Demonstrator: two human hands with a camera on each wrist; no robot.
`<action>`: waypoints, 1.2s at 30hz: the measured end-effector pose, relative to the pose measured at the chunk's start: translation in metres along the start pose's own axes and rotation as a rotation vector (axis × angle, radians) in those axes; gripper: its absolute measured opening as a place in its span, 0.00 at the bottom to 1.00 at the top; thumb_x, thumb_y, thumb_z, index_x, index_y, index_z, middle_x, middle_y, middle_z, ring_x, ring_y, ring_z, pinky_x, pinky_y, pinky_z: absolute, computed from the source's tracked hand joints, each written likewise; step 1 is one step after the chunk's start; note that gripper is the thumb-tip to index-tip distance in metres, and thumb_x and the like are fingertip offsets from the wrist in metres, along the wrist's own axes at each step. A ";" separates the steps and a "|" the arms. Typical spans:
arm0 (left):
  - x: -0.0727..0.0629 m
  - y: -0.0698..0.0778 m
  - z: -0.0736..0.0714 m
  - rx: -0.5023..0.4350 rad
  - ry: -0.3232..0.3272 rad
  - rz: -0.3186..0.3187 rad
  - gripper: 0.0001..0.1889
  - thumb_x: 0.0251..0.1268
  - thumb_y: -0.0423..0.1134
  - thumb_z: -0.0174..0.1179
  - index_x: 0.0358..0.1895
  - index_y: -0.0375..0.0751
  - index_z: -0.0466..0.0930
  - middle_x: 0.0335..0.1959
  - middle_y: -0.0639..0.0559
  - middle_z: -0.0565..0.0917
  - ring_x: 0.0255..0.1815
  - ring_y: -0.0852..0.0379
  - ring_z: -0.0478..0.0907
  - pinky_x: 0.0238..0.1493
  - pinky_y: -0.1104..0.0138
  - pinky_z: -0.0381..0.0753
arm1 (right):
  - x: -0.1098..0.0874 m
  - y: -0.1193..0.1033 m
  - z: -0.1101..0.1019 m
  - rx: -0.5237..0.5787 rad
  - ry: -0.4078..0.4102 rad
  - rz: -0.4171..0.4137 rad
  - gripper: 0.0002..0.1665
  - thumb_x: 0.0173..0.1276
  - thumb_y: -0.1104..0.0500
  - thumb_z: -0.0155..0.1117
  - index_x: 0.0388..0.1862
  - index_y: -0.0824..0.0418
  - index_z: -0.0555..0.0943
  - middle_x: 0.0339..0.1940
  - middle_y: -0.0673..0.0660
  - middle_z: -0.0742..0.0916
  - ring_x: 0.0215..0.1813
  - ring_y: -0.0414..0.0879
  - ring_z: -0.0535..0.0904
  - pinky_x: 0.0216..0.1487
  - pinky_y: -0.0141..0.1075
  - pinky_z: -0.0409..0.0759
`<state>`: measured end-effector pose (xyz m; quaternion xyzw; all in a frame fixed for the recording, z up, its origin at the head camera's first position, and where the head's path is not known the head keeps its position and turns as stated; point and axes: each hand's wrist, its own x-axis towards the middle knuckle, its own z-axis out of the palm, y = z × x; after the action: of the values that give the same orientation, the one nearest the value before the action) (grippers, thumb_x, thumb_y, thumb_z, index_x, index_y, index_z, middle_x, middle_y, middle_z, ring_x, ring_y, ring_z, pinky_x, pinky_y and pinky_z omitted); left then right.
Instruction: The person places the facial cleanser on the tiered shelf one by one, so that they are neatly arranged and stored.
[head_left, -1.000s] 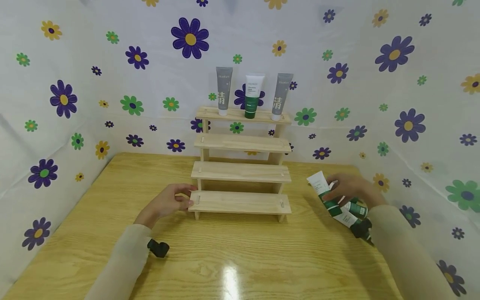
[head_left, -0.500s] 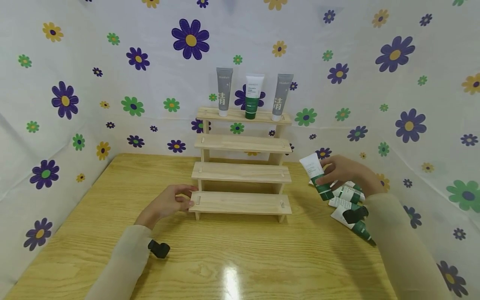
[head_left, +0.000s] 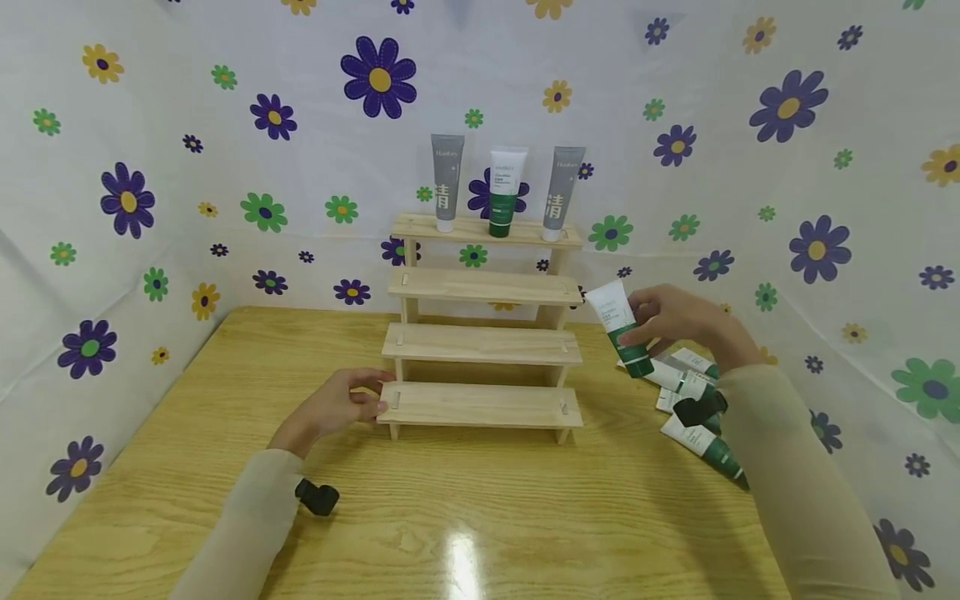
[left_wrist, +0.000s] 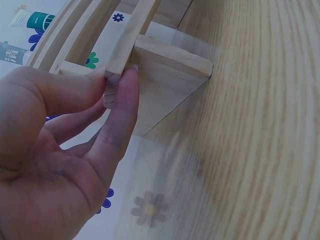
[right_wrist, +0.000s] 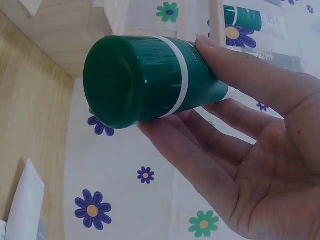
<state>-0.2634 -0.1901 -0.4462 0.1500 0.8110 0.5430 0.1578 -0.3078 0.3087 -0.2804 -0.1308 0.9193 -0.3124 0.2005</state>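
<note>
As right hand [head_left: 677,320] grips, tube [head_left: 617,322] between fingers [right_wrist: 190,165]

The left sleeve [head_left: 240,517], at the lower left of the frame, is plain, long and cream, and the right sleeve [head_left: 802,483], at the lower right, matches it. A small black left wrist device [head_left: 318,497] and right wrist device [head_left: 700,408], both blocky, sit by the cuffs. The left hand [head_left: 335,406] and right hand [head_left: 671,319] are bare.

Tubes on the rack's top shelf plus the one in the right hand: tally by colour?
Grey tubes: 2
White-and-green tubes: 2 (1 on the top shelf, 1 in the right hand)
Total: 4
</note>
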 end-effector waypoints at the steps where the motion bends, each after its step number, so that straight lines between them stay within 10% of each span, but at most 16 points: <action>1: 0.000 0.000 0.000 -0.001 0.000 -0.001 0.27 0.73 0.29 0.61 0.72 0.29 0.69 0.60 0.29 0.76 0.49 0.51 0.85 0.48 0.58 0.90 | 0.001 -0.002 -0.001 -0.007 0.006 -0.008 0.34 0.69 0.57 0.72 0.68 0.69 0.71 0.56 0.70 0.86 0.47 0.49 0.88 0.49 0.49 0.90; 36: 0.001 -0.001 0.001 0.015 0.015 -0.019 0.27 0.73 0.30 0.62 0.72 0.31 0.70 0.60 0.30 0.76 0.49 0.51 0.85 0.48 0.58 0.90 | 0.028 -0.059 0.015 0.044 0.259 -0.039 0.40 0.68 0.57 0.74 0.74 0.63 0.69 0.62 0.72 0.82 0.60 0.66 0.84 0.53 0.49 0.89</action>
<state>-0.2641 -0.1892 -0.4474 0.1396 0.8177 0.5363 0.1556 -0.3194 0.2450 -0.2624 -0.1028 0.9277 -0.3505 0.0769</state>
